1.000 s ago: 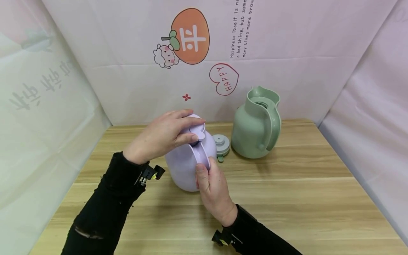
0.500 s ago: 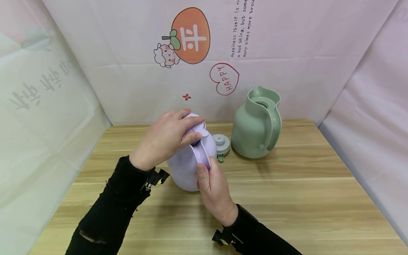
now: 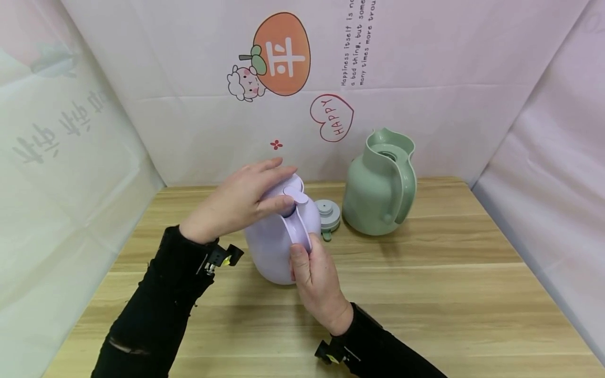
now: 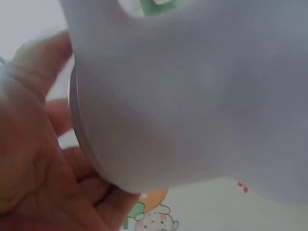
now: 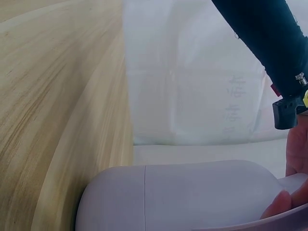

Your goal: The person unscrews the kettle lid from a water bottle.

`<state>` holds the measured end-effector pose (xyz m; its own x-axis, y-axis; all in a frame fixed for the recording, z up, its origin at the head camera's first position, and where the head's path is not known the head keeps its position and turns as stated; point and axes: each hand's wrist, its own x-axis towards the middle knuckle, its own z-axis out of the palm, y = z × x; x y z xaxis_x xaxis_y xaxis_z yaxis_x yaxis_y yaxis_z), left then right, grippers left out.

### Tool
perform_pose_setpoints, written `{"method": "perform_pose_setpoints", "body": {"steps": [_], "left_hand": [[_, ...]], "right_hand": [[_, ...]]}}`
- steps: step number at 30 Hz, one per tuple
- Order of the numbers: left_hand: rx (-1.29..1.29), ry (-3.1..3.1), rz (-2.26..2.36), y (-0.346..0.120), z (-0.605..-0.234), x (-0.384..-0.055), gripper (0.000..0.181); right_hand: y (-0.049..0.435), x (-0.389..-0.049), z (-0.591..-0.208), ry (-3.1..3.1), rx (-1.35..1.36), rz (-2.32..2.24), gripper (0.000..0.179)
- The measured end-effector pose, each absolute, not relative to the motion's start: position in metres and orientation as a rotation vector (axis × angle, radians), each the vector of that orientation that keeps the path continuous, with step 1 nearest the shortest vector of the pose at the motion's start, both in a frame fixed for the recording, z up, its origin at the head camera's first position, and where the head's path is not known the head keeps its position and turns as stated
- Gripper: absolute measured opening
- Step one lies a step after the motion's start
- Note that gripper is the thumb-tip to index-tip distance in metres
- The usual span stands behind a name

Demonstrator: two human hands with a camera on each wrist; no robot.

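A lilac thermos jug [image 3: 267, 252] stands on the wooden table, its handle facing the person. My right hand [image 3: 317, 281] grips the handle [image 3: 298, 229], thumb along its near side. Over the jug's mouth, my left hand [image 3: 231, 202] holds the lilac lid [image 3: 293, 184] between the thumb on the near side and fingers across the far side. The lid's small tab [image 3: 300, 198] points right, toward the handle side. Close up in the left wrist view, the pale jug [image 4: 168, 96] hides part of the fingers [image 4: 91, 187]. The right wrist view shows the jug body [image 5: 192, 192] from the side.
To the right stands a green thermos jug [image 3: 371, 194] with its mouth uncovered. A grey stopper with a green tab [image 3: 327, 214] lies on the table [image 3: 449, 278] between the two jugs. White printed cloth [image 3: 198, 131] hangs behind and at both sides.
The lid's tab has turned to the right, toward the handle side. My left hand swung right with it, then moved back left. My right hand keeps its grip on the handle.
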<state>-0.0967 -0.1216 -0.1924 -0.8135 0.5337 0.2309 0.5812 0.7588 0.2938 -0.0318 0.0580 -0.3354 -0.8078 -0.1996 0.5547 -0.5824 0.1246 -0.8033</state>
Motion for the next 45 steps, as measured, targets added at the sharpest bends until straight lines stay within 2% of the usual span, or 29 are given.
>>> {"method": "perform_pose_setpoints", "body": {"steps": [20,45], "left_hand": [[-1.008,-2.838,-0.524,-0.127,-0.191,-0.101,0.055],[-0.782,-2.715,-0.3,-0.108,-0.2,-0.089,0.054]], "right_hand": [[0.058,-0.032,-0.335,-2.097,0.767,1.711,0.021],[0.056,-0.032,-0.337,-2.069,0.768,1.73,0.021]]}}
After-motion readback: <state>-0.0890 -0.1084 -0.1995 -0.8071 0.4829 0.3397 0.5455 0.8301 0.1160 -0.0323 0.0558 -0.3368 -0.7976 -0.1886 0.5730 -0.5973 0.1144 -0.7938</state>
